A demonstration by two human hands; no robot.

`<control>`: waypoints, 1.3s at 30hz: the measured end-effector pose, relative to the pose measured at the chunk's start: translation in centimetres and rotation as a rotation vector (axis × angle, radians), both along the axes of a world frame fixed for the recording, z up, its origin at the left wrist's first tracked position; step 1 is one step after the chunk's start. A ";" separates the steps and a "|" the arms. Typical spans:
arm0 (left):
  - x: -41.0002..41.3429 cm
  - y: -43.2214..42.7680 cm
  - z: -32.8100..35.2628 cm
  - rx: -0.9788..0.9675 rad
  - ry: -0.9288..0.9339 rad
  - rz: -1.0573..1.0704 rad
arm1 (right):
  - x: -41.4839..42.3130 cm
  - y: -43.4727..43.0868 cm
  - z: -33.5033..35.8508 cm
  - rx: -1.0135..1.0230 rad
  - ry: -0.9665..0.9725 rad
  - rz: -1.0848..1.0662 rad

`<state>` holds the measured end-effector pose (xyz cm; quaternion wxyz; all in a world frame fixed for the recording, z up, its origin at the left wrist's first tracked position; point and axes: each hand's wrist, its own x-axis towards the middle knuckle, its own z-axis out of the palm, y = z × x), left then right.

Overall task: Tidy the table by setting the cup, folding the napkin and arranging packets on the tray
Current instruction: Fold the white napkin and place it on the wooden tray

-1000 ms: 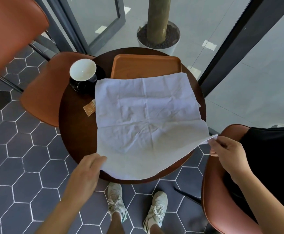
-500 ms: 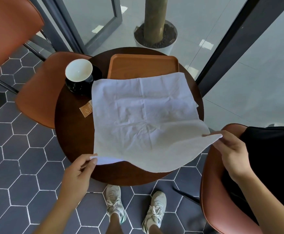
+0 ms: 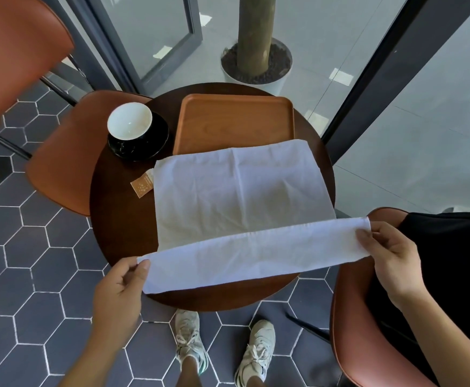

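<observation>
The fold is barely begun. The left hand (image 3: 119, 294) and right hand (image 3: 390, 258) each pinch a near corner of the white cloth napkin (image 3: 242, 196), raising that edge over the round dark wooden bench (image 3: 122, 219). The napkin's far edge overlaps the rim of the bare orange-brown wooden tray (image 3: 236, 124). The white cup (image 3: 129, 125) sits on a black saucer (image 3: 147, 146) beside the tray. A small brown paper packet (image 3: 142, 186) lies partly under the napkin's left edge.
</observation>
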<state>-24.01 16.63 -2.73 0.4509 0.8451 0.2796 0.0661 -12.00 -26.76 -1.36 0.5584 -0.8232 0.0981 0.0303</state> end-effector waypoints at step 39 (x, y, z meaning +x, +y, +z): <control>15.0 2.7 0.0 -0.313 -0.086 0.279 | 13.4 6.2 0.0 -0.233 0.154 -0.116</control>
